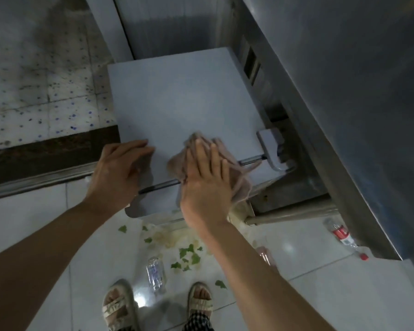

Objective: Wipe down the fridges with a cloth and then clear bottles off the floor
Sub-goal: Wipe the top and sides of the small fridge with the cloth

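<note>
I judge the wiping stage underway: my right hand (207, 185) presses the cloth (237, 173) flat-fingered onto the fridge (177, 96) top, left hand (120, 168) resting released beside it, while bottles (155, 274) lie uncollected on the floor (308, 259).

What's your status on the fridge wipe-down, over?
Right hand flat, pressing cloth on fridge top; left hand open, bracing alongside. Bottles on floor, not yet cleared. Nothing blocking.
</note>
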`<state>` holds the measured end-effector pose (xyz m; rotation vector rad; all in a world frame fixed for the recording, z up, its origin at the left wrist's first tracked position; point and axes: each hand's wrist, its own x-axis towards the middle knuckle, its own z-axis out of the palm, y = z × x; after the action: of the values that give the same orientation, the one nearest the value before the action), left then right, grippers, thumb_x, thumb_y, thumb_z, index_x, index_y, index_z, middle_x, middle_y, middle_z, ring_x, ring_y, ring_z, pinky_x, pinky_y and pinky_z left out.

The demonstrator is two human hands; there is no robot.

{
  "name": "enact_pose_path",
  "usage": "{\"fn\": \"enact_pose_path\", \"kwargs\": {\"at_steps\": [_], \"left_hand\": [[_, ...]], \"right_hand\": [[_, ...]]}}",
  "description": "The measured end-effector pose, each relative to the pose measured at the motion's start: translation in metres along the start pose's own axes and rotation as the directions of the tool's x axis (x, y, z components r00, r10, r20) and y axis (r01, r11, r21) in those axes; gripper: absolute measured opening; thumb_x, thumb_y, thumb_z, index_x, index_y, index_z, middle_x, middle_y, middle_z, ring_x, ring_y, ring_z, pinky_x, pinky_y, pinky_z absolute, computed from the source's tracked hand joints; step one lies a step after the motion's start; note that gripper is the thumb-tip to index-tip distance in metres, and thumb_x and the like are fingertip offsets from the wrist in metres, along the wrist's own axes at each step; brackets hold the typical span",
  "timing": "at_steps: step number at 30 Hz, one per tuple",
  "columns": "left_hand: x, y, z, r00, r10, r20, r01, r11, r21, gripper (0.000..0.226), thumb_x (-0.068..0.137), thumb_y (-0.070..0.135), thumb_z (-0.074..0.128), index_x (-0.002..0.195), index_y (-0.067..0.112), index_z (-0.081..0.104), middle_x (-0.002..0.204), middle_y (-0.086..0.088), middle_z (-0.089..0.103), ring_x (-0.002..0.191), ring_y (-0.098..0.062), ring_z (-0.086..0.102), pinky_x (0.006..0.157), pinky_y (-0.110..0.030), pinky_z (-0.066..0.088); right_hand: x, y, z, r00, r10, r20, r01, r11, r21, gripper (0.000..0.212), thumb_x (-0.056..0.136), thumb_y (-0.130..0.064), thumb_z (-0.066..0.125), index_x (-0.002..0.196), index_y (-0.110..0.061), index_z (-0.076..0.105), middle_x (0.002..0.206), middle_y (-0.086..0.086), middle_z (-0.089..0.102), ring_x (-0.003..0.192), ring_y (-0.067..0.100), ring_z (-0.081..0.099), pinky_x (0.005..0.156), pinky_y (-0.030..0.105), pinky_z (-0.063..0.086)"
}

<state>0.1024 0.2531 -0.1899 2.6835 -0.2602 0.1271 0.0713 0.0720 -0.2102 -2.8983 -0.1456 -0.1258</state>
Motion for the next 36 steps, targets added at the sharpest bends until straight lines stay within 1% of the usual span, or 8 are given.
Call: {"fn": "enact_pose_path", "kwargs": {"at_steps": [4,7,13,16,21,29,33,36], "left_hand": [[-0.006,0.004,-0.01,0.999,-0.041,0.0,0.041,0.996,-0.081,0.048,0.074,-0.011,0.062,0.118,0.01,0.066,0.127,-0.006,0.06,0.117,-0.028,0.051,0.097,-0.03,0.039],[-0.019,0.005,-0.011,0.998,-0.059,-0.009,0.059,0.995,-0.079,0.045,0.075,-0.009,0.065,0.116,0.011,0.067,0.126,-0.005,0.061,0.116,-0.027,0.054,0.099,-0.037,0.043],[-0.025,-0.008,-0.011,0.999,-0.034,0.013,0.036,0.987,-0.158,0.045,0.075,-0.012,0.065,0.115,0.008,0.066,0.127,-0.003,0.06,0.119,-0.023,0.054,0.101,-0.029,0.039],[-0.026,-0.014,-0.015,1.0,0.006,0.002,-0.005,0.962,-0.274,0.043,0.077,-0.012,0.063,0.115,0.009,0.065,0.126,-0.002,0.06,0.117,-0.019,0.056,0.101,-0.033,0.044],[-0.046,-0.027,-0.039,0.986,-0.164,0.039,0.169,0.954,-0.246,0.044,0.087,-0.001,0.055,0.126,0.021,0.057,0.133,0.004,0.054,0.123,-0.012,0.048,0.096,-0.016,0.031],[-0.079,-0.055,-0.056,0.98,-0.16,0.119,0.182,0.96,-0.212,0.046,0.087,0.004,0.058,0.13,0.02,0.05,0.123,-0.006,0.056,0.114,-0.021,0.051,0.086,-0.024,0.038],[-0.081,-0.057,-0.055,0.986,-0.114,0.125,0.139,0.968,-0.21,0.047,0.086,0.004,0.059,0.129,0.019,0.05,0.12,-0.006,0.057,0.112,-0.021,0.052,0.088,-0.029,0.042],[-0.076,-0.056,-0.05,0.99,-0.079,0.115,0.1,0.978,-0.185,0.048,0.084,0.003,0.059,0.129,0.019,0.05,0.119,-0.005,0.058,0.112,-0.02,0.051,0.088,-0.027,0.04]], "right_hand": [[0.002,0.014,-0.01,0.982,-0.157,0.103,0.154,0.987,0.039,0.058,0.096,-0.04,0.015,0.147,-0.021,0.034,0.158,0.001,0.023,0.147,0.027,0.014,0.118,0.045,0.011],[0.015,0.067,-0.023,0.995,-0.039,0.097,0.037,0.999,0.017,0.069,0.094,-0.051,-0.009,0.151,-0.026,0.019,0.16,-0.002,0.009,0.149,0.023,0.001,0.12,0.047,0.004],[0.021,0.065,-0.015,0.985,0.17,0.042,-0.165,0.982,-0.094,0.066,0.091,-0.035,0.048,0.152,-0.022,0.024,0.159,0.005,0.021,0.147,0.029,0.015,0.116,0.054,0.015],[0.009,0.019,-0.009,0.987,0.158,0.037,-0.154,0.983,-0.096,0.061,0.092,-0.037,0.033,0.152,-0.025,0.023,0.159,0.003,0.02,0.147,0.031,0.012,0.116,0.054,0.011],[-0.007,-0.062,0.004,0.995,0.076,0.059,-0.074,0.996,-0.042,0.057,0.092,-0.037,0.028,0.148,-0.027,0.033,0.156,0.001,0.028,0.145,0.035,0.018,0.115,0.057,0.016],[0.015,-0.11,0.007,0.973,0.059,0.223,-0.043,0.996,-0.073,0.057,0.098,-0.042,0.033,0.151,-0.04,0.012,0.162,0.0,-0.004,0.145,0.039,-0.014,0.116,0.059,-0.003],[-0.026,-0.117,0.021,0.992,-0.102,0.078,0.11,0.987,-0.116,0.051,0.091,-0.025,0.051,0.142,-0.027,0.044,0.159,0.002,0.02,0.146,0.038,0.006,0.114,0.061,0.013],[-0.038,-0.11,0.027,0.988,-0.151,-0.007,0.15,0.983,-0.103,0.05,0.092,-0.021,0.051,0.142,-0.019,0.045,0.153,0.003,0.035,0.144,0.036,0.022,0.113,0.058,0.024]]}}
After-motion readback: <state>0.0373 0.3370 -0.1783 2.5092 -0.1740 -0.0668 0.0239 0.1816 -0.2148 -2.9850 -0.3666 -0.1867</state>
